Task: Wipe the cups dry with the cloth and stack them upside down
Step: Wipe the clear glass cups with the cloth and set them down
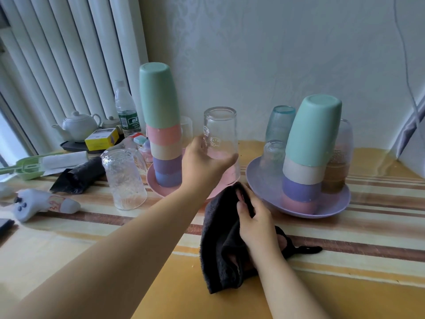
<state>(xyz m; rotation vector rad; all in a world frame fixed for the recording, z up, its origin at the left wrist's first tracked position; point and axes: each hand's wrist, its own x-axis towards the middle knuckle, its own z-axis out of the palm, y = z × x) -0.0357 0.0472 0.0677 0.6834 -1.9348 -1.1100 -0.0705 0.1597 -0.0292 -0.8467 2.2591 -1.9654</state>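
At frame centre, the left hand [202, 164] grasps an inverted clear printed drinking glass [221, 143] over the pink plastic plate [158, 187]. Just below, the right hand [255, 217] clutches the dark grey terry cloth [223, 245].

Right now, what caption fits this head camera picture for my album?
Left hand holds an upside-down glass on the pink plate; right hand grips the dark cloth.
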